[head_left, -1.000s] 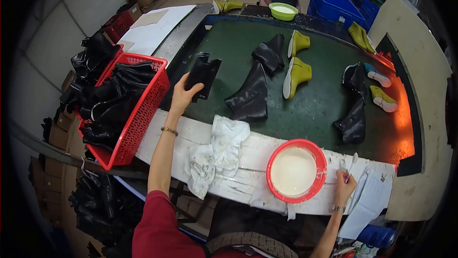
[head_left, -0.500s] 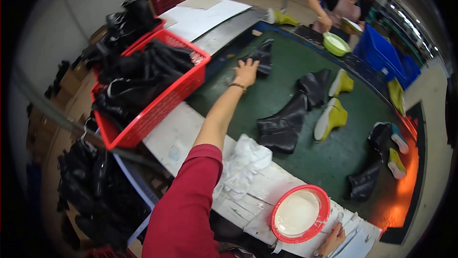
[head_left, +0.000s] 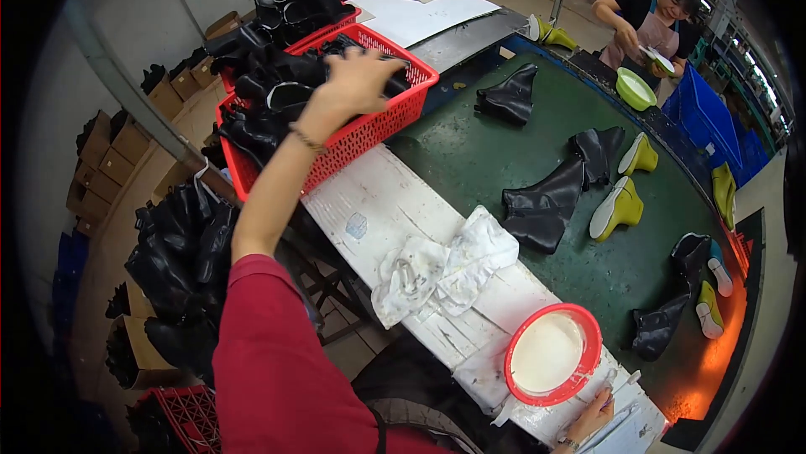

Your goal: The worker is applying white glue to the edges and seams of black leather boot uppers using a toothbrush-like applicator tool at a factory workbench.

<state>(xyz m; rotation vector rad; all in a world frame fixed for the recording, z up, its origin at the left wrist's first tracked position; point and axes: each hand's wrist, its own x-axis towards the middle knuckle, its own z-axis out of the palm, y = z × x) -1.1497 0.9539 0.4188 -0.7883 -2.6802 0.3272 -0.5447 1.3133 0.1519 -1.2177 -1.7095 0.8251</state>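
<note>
My left hand (head_left: 361,83) is open, fingers spread, over the near right side of a red basket (head_left: 369,131) heaped with black boots (head_left: 277,89). It holds nothing that I can see. At the lower right, my right hand (head_left: 594,414) rests low over the white board, its fingers curled round something I cannot make out. Beside it stands a red bowl (head_left: 594,345) of creamy white liquid. Black boots (head_left: 546,202) lie on the green belt, and a separate black boot (head_left: 509,95) lies farther back.
White cloths (head_left: 478,257) lie on the white board (head_left: 378,194). Yellow-green shoe pieces with white soles (head_left: 617,209) sit on the belt, near an orange glow at right. Across it, a person (head_left: 655,26) works by a green bowl (head_left: 635,89) and blue crate (head_left: 701,122).
My left hand has left the black boot at the back of the belt and moved left over the red basket. The view has shifted. My right hand stays near the red bowl.
</note>
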